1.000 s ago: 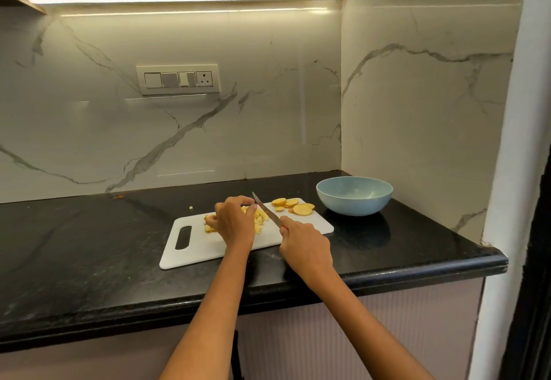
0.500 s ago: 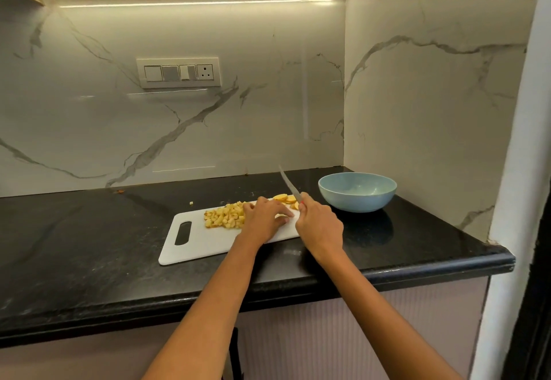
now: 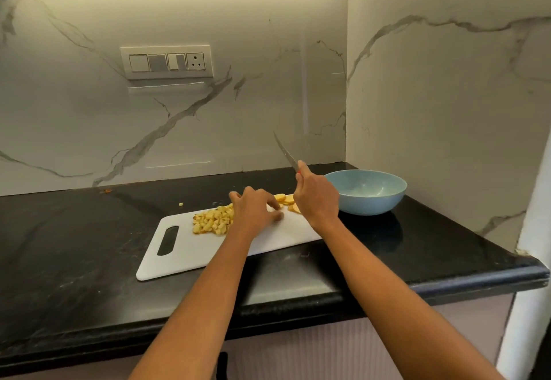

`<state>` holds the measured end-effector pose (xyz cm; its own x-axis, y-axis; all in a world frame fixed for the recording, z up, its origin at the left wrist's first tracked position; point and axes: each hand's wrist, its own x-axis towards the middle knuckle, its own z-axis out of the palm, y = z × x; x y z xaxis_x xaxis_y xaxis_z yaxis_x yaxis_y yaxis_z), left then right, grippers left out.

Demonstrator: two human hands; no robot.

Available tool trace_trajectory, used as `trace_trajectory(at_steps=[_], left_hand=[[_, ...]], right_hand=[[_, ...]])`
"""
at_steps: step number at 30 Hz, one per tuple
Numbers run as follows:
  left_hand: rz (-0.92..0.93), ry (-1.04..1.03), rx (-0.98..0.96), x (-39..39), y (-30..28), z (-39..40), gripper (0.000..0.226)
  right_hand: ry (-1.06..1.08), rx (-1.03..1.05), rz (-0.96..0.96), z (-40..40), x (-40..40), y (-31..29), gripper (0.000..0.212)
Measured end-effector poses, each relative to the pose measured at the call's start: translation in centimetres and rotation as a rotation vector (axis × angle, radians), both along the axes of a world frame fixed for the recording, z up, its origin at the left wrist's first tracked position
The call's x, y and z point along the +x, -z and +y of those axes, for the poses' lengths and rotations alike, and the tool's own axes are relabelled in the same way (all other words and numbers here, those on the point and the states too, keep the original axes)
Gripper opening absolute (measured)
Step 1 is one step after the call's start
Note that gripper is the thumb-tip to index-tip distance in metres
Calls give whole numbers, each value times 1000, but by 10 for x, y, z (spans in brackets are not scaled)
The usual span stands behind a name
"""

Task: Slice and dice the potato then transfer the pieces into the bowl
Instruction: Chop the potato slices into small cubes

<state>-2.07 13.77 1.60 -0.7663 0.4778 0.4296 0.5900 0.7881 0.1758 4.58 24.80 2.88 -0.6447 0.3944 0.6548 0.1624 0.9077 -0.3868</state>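
A white cutting board (image 3: 208, 252) lies on the black counter. A pile of diced potato (image 3: 213, 222) sits on its left middle. A few round potato slices (image 3: 287, 199) lie at its far right corner. My left hand (image 3: 256, 211) rests over the board between the pile and the slices, its fingertips reaching the nearest slice and partly hiding it. Just right of the slices, my right hand (image 3: 317, 197) grips the knife (image 3: 284, 151) by its handle, blade raised and pointing up and to the left. The light blue bowl (image 3: 369, 206) stands right of the board and looks empty.
One stray potato bit (image 3: 180, 204) lies on the counter (image 3: 74, 245) behind the board. Marble walls meet in a corner behind the bowl. A switch panel (image 3: 167, 61) is on the back wall. The counter's front edge runs below my forearms.
My left hand left the diced pile and moved right to the slices. My right hand lifted the knife off the board, blade now tilted up, and shifted right toward the bowl.
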Motion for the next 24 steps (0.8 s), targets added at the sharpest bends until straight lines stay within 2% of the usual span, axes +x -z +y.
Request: trace_trajectory(at_steps=[2, 5, 8, 13, 24], left_hand=[[-7, -40, -23, -5, -3, 0, 17], [-109, -64, 92, -11, -4, 3, 20], [-102, -132, 147, -12, -6, 15, 16], [-149, -240, -44, -16, -3, 29, 41], [-80, -148, 56, -13, -6, 29, 33]], right_hand=[[4, 0, 7, 7, -8, -2, 36], [-3, -15, 19, 13, -21, -3, 37], [-31, -12, 41, 15, -26, -3, 35], [-43, 17, 61, 16, -27, -3, 32], [-45, 10, 47, 17, -25, -2, 35]])
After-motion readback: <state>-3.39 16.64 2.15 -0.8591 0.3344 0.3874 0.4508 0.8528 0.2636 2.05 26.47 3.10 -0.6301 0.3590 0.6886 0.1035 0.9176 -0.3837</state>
